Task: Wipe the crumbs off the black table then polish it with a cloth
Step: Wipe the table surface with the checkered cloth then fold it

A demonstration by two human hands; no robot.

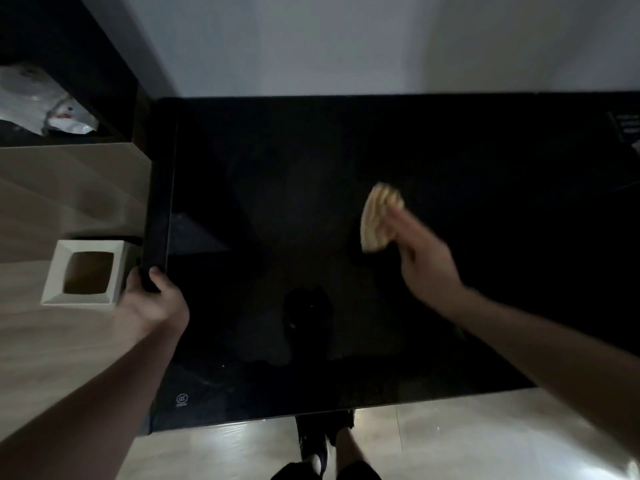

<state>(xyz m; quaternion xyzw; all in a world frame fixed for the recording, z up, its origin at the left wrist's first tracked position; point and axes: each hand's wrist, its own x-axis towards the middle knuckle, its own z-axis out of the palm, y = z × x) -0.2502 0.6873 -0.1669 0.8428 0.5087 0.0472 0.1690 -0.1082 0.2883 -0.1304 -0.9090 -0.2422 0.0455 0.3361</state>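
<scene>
A glossy black table (311, 168) fills the middle of the head view. My right hand (422, 261) is over its right-centre, motion-blurred, and grips a bunched tan cloth (375, 220) that sticks out past the fingers towards the far side. My left hand (152, 299) clasps the table's left edge, thumb on top and fingers wrapped underneath. The room is dim, and I cannot make out crumbs on the dark surface.
A white square bin (86, 271) with an open top stands on the floor just left of the table, close to my left hand. A white plastic bag (45, 102) lies on a dark shelf at the far left. Dark printed items (627, 129) sit at the table's far right. My feet show below the front edge.
</scene>
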